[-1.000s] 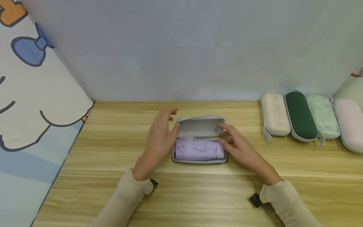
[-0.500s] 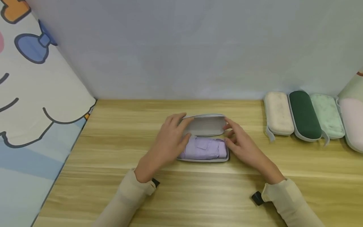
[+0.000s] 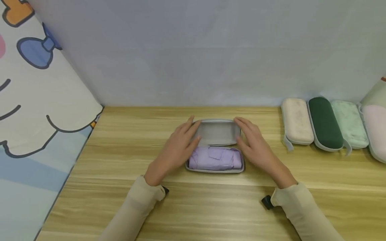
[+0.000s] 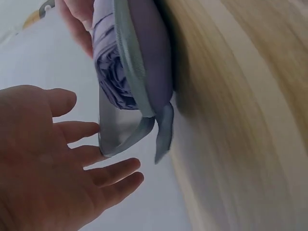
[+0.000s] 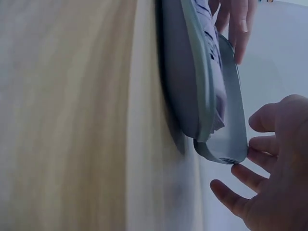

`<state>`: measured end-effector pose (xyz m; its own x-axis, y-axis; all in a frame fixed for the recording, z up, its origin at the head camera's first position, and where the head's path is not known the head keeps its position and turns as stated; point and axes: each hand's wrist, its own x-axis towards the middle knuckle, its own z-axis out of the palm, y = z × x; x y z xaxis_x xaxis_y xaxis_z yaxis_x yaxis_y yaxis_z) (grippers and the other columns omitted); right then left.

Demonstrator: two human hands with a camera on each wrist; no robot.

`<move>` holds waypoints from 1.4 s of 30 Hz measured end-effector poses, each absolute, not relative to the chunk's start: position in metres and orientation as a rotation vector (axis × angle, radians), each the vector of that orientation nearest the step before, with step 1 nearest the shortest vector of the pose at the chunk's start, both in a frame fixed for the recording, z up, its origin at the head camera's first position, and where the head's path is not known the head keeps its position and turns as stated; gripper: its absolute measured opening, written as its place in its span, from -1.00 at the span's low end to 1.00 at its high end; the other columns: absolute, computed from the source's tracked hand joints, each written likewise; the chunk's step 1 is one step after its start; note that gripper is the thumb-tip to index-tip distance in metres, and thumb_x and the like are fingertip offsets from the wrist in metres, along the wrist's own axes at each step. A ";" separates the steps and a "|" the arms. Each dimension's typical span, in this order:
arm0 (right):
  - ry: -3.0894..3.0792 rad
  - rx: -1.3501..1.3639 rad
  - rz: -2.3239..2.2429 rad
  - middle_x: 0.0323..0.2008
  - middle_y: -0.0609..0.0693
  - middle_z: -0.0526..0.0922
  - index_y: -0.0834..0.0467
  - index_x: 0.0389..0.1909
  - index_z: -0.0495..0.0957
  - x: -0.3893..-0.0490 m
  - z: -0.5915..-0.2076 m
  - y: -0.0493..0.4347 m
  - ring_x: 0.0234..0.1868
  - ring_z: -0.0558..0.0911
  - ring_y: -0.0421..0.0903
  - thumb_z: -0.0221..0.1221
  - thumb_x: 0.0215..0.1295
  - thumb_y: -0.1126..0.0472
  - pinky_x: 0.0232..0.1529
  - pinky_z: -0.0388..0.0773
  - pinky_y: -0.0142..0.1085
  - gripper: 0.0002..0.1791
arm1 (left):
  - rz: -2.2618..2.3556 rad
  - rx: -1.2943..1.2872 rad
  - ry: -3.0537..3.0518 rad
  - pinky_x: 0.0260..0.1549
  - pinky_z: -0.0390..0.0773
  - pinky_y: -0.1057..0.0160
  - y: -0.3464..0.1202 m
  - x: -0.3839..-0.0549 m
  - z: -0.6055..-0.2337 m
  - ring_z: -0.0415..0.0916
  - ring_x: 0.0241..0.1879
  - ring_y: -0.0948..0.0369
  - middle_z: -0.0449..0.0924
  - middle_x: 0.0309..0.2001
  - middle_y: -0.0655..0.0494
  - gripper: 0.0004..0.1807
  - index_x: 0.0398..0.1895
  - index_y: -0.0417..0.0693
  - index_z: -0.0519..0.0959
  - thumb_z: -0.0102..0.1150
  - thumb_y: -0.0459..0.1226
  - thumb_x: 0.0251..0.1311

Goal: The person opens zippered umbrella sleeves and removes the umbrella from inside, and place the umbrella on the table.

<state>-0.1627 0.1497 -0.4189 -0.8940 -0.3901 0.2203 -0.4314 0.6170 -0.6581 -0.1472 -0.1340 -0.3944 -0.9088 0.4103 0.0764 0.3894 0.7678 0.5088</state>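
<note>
An unzipped case (image 3: 215, 171) lies on the table with its lid (image 3: 217, 132) tipped back on the far side, grey lining showing. A folded lilac umbrella (image 3: 214, 158) fills the lower half; its pleated end shows in the left wrist view. My left hand (image 3: 176, 145) is at the lid's left end, fingers extended, fingertips right at the rim. At the opposite end is my right hand (image 3: 256, 145), its fingers fairly straight along the lid's edge. In the left wrist view a zipper-end strap (image 4: 164, 132) hangs from the case's end.
A row of closed cases stands at the back right: cream (image 3: 297, 120), dark green (image 3: 325, 123), mint (image 3: 349, 124) and pink (image 3: 377, 132). A grey backdrop (image 3: 193, 53) rises behind the wooden table (image 3: 211, 211). A cartoon-printed sheet (image 3: 45, 100) borders the left side.
The lid has tilted further back, baring more lining. My left hand has come right onto the lid's end; my right fingers have moved up and straightened along the other end.
</note>
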 end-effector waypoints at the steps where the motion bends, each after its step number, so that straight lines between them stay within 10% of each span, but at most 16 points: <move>1: -2.785 0.713 1.152 0.59 0.24 0.20 0.26 0.60 0.18 -0.164 -0.420 0.149 0.58 0.17 0.28 0.03 0.58 0.32 0.54 0.14 0.24 -0.37 | 0.842 0.653 2.891 0.57 0.14 -0.20 -0.135 -0.148 -0.396 0.03 0.63 -0.19 -0.18 0.71 -0.16 -0.34 0.68 -0.05 0.06 -0.17 -0.05 0.66; 12: -2.929 0.687 1.058 0.63 0.24 0.14 0.29 0.61 0.14 -0.165 -0.425 0.146 0.61 0.15 0.31 -0.16 0.69 0.14 0.55 0.06 0.29 -0.40 | 0.732 0.642 2.827 0.63 -0.10 -0.19 -0.135 -0.149 -0.399 -0.28 0.70 -0.14 -0.27 0.69 -0.26 -0.28 0.66 -0.27 0.00 -0.20 -0.02 0.67; 23: -2.984 0.611 1.032 0.65 0.14 0.14 0.18 0.63 0.15 -0.165 -0.429 0.146 0.60 0.17 0.27 -0.20 0.71 0.06 0.39 0.14 0.41 -0.40 | 0.415 1.051 2.898 0.38 0.48 -0.07 -0.113 -0.126 -0.380 0.54 0.37 -0.01 0.57 0.38 -0.07 -0.51 0.34 -0.10 0.59 0.21 -0.06 0.48; 42: -2.992 0.559 1.061 0.66 0.09 0.14 0.10 0.63 0.17 -0.166 -0.430 0.148 0.57 0.16 0.32 -0.15 0.69 0.08 0.39 0.04 0.40 -0.42 | 0.232 1.044 2.808 0.20 0.57 -0.14 -0.111 -0.115 -0.385 0.49 0.24 -0.02 0.54 0.29 -0.03 -0.21 0.53 0.06 0.39 0.42 0.01 0.27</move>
